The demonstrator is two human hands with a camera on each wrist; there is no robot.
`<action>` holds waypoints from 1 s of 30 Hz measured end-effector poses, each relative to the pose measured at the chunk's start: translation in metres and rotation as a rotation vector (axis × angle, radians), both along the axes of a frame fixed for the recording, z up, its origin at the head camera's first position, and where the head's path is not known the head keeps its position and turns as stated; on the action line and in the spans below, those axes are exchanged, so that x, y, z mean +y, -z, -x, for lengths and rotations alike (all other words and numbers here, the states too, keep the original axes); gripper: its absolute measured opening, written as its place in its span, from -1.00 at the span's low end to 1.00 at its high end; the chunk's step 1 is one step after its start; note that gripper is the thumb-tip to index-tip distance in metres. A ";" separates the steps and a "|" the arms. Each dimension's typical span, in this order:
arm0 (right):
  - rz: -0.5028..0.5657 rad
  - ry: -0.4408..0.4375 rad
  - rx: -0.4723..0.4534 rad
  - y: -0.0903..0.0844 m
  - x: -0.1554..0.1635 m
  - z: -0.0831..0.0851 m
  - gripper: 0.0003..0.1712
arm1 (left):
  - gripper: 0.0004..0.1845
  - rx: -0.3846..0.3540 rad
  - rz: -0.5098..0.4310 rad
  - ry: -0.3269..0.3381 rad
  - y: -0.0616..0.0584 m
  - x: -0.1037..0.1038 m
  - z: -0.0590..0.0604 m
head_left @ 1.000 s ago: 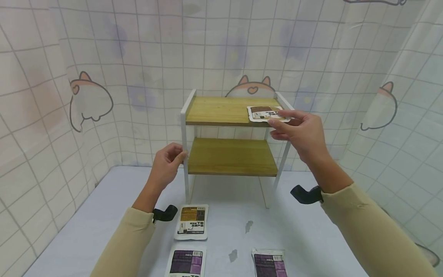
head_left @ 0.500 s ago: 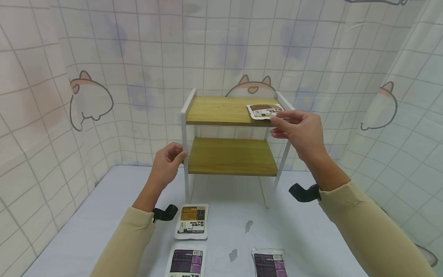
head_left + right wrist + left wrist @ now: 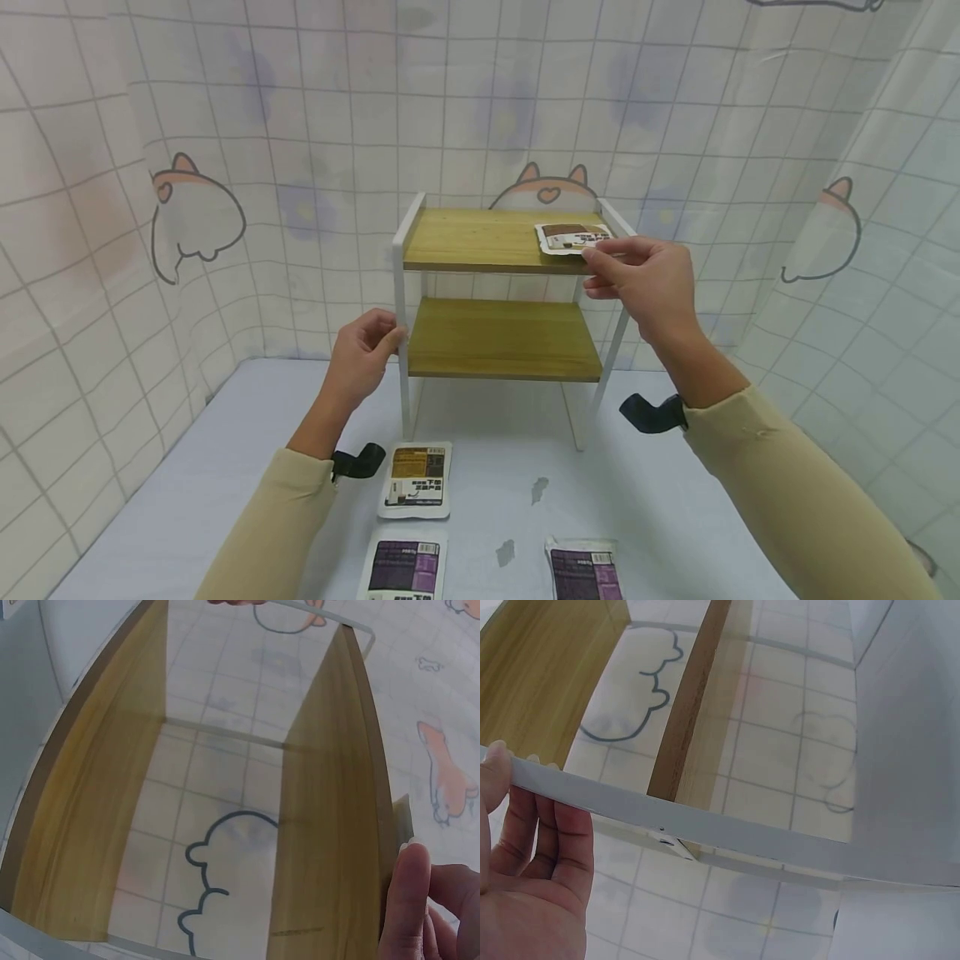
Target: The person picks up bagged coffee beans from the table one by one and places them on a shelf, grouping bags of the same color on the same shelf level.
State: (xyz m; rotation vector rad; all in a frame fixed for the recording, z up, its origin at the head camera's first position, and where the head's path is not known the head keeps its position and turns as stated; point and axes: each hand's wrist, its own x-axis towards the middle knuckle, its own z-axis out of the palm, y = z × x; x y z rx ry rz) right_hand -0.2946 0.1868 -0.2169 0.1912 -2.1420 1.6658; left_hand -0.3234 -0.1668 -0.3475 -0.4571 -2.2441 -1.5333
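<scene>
A small two-tier rack with white metal legs and wooden shelves stands on the table. My left hand grips its front left leg; the left wrist view shows my fingers curled round that white bar. My right hand pinches a brown-and-white pouch that lies at the right front corner of the top shelf. In the right wrist view the pouch's edge shows at the top shelf, beside my fingers.
Three more pouches lie on the pale table in front of the rack: an orange-and-white one, a purple one and another purple one. Tiled curtains with cat drawings close in the back and sides.
My right hand has slid the pouch a little further back onto the top shelf and drawn slightly left. The left hand has not moved.
</scene>
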 end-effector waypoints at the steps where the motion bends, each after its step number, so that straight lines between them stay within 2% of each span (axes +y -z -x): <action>1: -0.004 0.001 0.000 0.000 0.000 0.000 -0.49 | -0.76 0.001 -0.001 -0.001 0.000 0.000 0.000; 14: 0.013 -0.015 0.041 0.004 -0.001 0.002 -0.48 | -0.77 0.004 -0.007 0.000 0.000 0.000 -0.002; 22: 0.011 -0.014 0.074 0.008 -0.001 -0.007 -0.44 | -0.77 -0.001 -0.008 0.003 0.000 0.000 0.000; 30: 0.085 -0.075 0.057 0.019 -0.001 -0.016 -0.47 | -0.76 0.007 -0.014 0.014 0.000 -0.001 0.002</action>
